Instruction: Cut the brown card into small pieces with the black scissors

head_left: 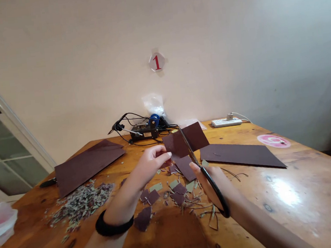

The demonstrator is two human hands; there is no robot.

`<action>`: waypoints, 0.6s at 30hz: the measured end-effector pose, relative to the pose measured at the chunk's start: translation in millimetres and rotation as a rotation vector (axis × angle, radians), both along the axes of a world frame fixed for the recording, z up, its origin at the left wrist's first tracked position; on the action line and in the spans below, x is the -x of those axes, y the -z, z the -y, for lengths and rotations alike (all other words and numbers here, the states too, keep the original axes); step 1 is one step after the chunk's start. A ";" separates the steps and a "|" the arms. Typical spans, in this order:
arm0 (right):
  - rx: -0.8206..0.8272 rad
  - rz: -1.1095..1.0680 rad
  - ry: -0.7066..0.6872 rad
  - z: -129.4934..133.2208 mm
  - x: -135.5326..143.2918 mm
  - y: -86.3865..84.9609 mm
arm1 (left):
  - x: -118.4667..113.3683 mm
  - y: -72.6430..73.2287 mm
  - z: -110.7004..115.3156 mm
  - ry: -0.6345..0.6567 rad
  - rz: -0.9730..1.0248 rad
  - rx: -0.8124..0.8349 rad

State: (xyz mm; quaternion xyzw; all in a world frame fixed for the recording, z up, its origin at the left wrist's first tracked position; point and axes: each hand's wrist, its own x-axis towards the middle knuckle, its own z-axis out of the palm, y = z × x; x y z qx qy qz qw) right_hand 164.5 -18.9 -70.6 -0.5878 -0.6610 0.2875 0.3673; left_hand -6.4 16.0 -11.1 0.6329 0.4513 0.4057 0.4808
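Between the thumb and fingers of my left hand point(154, 160) is a dark maroon sheet piece point(175, 143), raised above the table. My right hand point(214, 180) is closed round the black handle of a pair of scissors point(189, 143), whose blades cross the maroon piece. Below both hands lie scattered maroon and pale green offcuts point(179, 195), along with thin curled strips point(212, 213). A narrower maroon piece point(185, 168) shows just under the scissors. A black band circles my left wrist.
Large maroon sheets lie left point(87, 165) and right point(242, 155), with a heap of small shreds point(79, 204) near the left one. At the back stand a black device with cables point(144, 132) and a white power strip point(226, 122). A pink round sticker point(273, 141) is far right.
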 end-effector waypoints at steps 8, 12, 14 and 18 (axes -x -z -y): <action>0.104 -0.118 -0.032 0.1 4.0 3.1 | 1.4 -1.3 0.8 -0.017 0.002 0.047; 0.134 -0.173 -0.037 -2.9 4.1 6.8 | 3.9 -1.1 -0.3 -0.038 -0.038 0.078; 0.147 -0.187 -0.047 -4.0 3.6 8.2 | 5.2 0.2 -1.7 -0.030 -0.043 0.073; 0.154 -0.210 -0.075 -5.8 2.4 13.2 | 6.1 4.8 -3.8 0.013 0.028 0.084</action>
